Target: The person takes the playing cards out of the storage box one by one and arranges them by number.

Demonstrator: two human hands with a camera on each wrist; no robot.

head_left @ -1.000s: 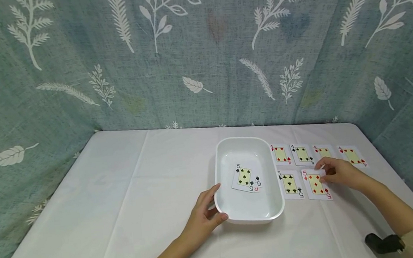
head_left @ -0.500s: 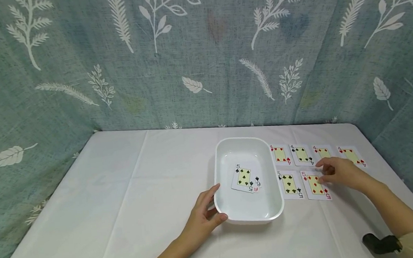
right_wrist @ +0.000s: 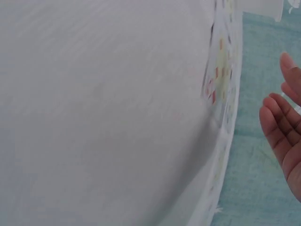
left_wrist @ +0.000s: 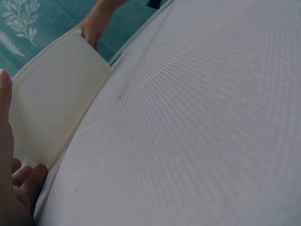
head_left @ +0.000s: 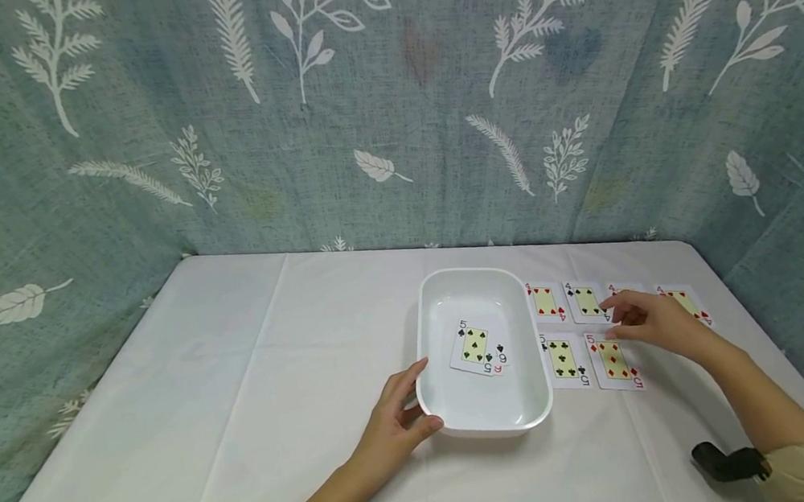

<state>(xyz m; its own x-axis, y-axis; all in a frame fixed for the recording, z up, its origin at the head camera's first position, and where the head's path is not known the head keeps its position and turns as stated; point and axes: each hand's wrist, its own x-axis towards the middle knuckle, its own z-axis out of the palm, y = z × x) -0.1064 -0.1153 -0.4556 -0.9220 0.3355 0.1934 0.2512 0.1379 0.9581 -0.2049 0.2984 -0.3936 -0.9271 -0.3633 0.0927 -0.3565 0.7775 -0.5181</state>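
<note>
Hands at the tray and the card rows

Cloth-covered bench [head_left: 244, 428] fills the near view, white and creased. Nearest the person, the left hand [head_left: 397, 425] rests against the near-left corner of the white tray [head_left: 430, 337], thumb on the rim and fingers loosely bent along the outer wall; its grip looks relaxed rather than clamped, and the left wrist view shows the fingertips just beside the tray's side. Inside the tray lie a few overlapping cards, the five of spades [head_left: 474, 345] on top.

Just right of the tray, two cards lie face up side by side: the five of clubs [head_left: 563, 358] and the five of diamonds [head_left: 613, 360]. The right hand [head_left: 652, 322] hovers over the far edge of the five of diamonds, fingers lightly curved and apart, holding nothing that can be seen; whether the fingertips touch a card cannot be told.

Beyond it runs a row of fours, partly hidden by the hand: the four of hearts [head_left: 545, 300] and the four of spades [head_left: 585, 300] are plain. Leaf-printed curtain [head_left: 387, 99] closes the far side.
</note>
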